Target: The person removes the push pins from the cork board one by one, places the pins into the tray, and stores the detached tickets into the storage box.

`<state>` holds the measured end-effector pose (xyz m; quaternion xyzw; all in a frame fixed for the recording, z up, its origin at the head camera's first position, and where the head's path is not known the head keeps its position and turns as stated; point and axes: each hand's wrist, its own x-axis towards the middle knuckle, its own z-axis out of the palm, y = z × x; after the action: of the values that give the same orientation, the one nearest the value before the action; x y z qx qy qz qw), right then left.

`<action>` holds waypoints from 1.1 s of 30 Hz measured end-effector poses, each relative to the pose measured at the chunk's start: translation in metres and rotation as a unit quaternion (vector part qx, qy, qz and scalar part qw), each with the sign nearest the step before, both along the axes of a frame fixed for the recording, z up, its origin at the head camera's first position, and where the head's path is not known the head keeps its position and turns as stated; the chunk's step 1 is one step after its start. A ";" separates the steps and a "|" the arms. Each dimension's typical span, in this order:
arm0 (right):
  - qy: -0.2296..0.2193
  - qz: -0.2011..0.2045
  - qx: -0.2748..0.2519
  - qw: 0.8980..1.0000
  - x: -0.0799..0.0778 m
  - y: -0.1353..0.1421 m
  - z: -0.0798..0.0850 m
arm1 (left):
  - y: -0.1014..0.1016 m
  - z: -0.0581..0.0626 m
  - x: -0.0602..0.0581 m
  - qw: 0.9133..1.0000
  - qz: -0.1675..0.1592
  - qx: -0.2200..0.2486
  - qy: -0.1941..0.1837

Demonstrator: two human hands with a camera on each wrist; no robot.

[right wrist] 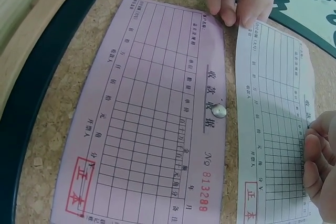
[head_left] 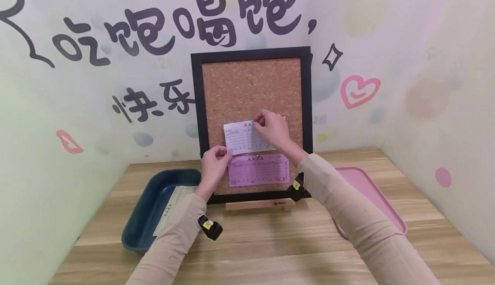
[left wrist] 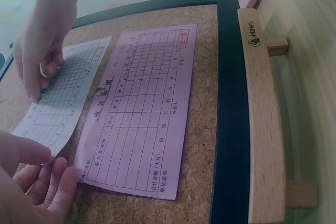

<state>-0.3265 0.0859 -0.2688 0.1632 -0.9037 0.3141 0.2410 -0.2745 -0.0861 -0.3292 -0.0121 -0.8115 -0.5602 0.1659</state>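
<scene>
A white receipt slip [head_left: 237, 139] lies against a black-framed corkboard [head_left: 251, 87], just above a purple receipt slip [head_left: 258, 173]. My left hand [head_left: 212, 167] pinches the white slip's lower left corner between thumb and fingers. At the middle of that slip's upper edge, my right hand [head_left: 273, 130] has thumb and index finger together, with its other fingers curled; whatever lies between those fingertips is hidden. A round silver pin head [right wrist: 219, 110] sits at the purple slip's top middle. Purple and white slips run roughly parallel, with a narrow strip of cork between them.
The board leans upright on a small wooden easel [head_left: 243, 206] near the wall. To its left stands a dark blue tray [head_left: 151, 190] holding paper slips [head_left: 174, 207]. A pink tray [head_left: 359, 186] lies on the right, partly behind my right forearm.
</scene>
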 end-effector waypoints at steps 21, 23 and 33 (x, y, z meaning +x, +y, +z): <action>-0.018 -0.004 -0.003 1.000 0.001 0.000 0.001 | -0.001 -0.001 0.000 1.000 -0.006 -0.004 -0.007; -0.020 -0.003 0.000 1.000 0.001 0.000 0.002 | -0.001 -0.001 0.000 1.000 -0.008 -0.005 -0.001; -0.022 0.001 0.031 0.999 0.002 0.002 0.004 | -0.004 0.000 -0.002 1.000 -0.001 -0.029 0.004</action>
<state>-0.3249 0.0882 -0.2648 0.1649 -0.9179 0.2897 0.2152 -0.2762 -0.0899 -0.3296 -0.0198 -0.8266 -0.5365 0.1685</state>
